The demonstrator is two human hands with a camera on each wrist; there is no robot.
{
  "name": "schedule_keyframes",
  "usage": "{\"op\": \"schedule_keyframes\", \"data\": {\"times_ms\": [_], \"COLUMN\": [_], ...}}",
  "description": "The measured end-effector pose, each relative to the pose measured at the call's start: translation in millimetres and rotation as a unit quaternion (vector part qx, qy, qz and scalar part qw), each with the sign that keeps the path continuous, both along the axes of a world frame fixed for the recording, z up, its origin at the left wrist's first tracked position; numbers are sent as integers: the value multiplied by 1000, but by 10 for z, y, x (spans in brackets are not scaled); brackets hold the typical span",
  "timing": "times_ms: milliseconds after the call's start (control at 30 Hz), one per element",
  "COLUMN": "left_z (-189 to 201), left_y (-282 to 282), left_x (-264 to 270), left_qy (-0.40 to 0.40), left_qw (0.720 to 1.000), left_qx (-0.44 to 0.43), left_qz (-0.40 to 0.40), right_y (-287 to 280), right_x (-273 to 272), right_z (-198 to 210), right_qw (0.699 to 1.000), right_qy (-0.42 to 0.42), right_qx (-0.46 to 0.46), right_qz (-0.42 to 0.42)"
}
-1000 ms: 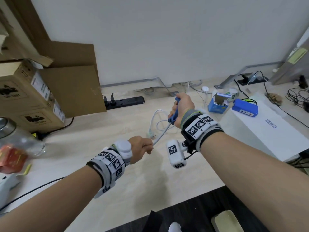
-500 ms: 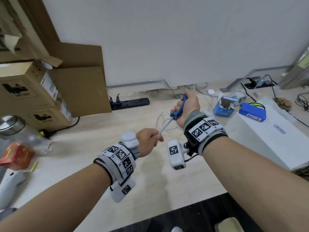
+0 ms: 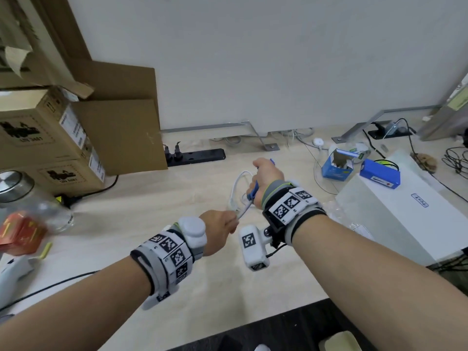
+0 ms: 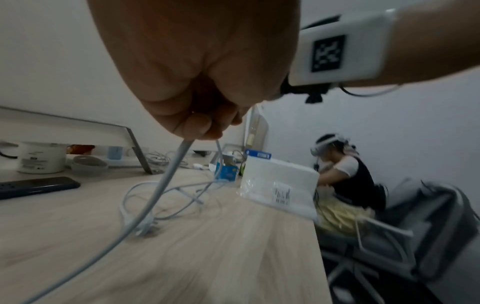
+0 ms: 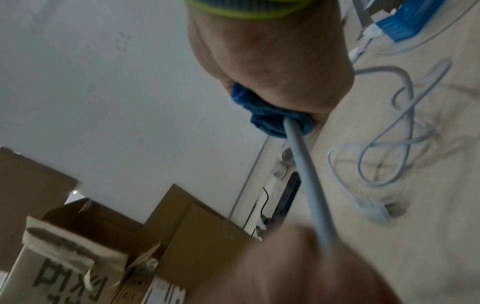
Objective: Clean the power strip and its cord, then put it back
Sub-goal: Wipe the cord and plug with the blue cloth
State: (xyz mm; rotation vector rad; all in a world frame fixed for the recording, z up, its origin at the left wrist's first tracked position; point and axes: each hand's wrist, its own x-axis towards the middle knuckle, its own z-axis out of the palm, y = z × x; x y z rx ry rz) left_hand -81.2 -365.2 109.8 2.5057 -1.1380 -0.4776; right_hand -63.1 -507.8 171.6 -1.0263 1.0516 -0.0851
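Note:
A white cord (image 3: 243, 210) is stretched taut between my two hands above the wooden table (image 3: 152, 203). My left hand (image 3: 222, 229) pinches the cord in its curled fingers (image 4: 200, 123), and the cord (image 4: 166, 181) runs on down and left out of view. My right hand (image 3: 266, 178), just beyond, grips a blue cloth (image 3: 253, 192) wrapped round the cord. The right wrist view shows the cloth (image 5: 267, 115) bunched round the cord (image 5: 309, 185). The loose end lies in loops on the table and ends in a white plug (image 5: 374, 209). I cannot make out the power strip itself.
A black power strip (image 3: 197, 157) lies by the wall beside stacked cardboard boxes (image 3: 50, 138). A glass jar (image 3: 22, 196) stands at the left. A white box (image 3: 395, 214) and blue boxes (image 3: 336, 165) sit on the right. A seated person (image 4: 348, 176) is beyond the table's right edge.
My right hand with the cloth has slid along the cord toward my left hand, so the stretch between them is shorter. The left hand keeps its pinch.

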Motion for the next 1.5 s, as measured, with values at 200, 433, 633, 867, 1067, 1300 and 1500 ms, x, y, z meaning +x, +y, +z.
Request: {"op": "schedule_keyframes", "data": {"times_ms": [200,433,633,867,1067,1300,1500], "left_z": [-92,-176,-158,-184,-223,-113,74], "left_y": [121,213,243,-264,-293,-375,-224], "left_x": [51,165,294,27,-48,-15,-140], "left_qy": [18,46,66,109,263,141,-80], "left_qw": [999,933,973,981,908,931,997], "left_qx": [22,320,216,-143,-293,-302,16], "left_qz": [-41,-161,-52,72,141,152,-13], "right_y": [-209,-437,-435,-365,-312,77,-139], "right_x": [135,52,87,101,54,-22,-46], "right_z": [77,197,158,17,77,-82,-2], "right_qw": [1000,1000,996,995,988,997,1000], "right_qy": [16,9,-64,-72,-106,-67,-9], "right_qx": [-20,-10,-23,23,62,43,-24], "right_qz": [12,-2,-58,-60,-95,-2,2]}}
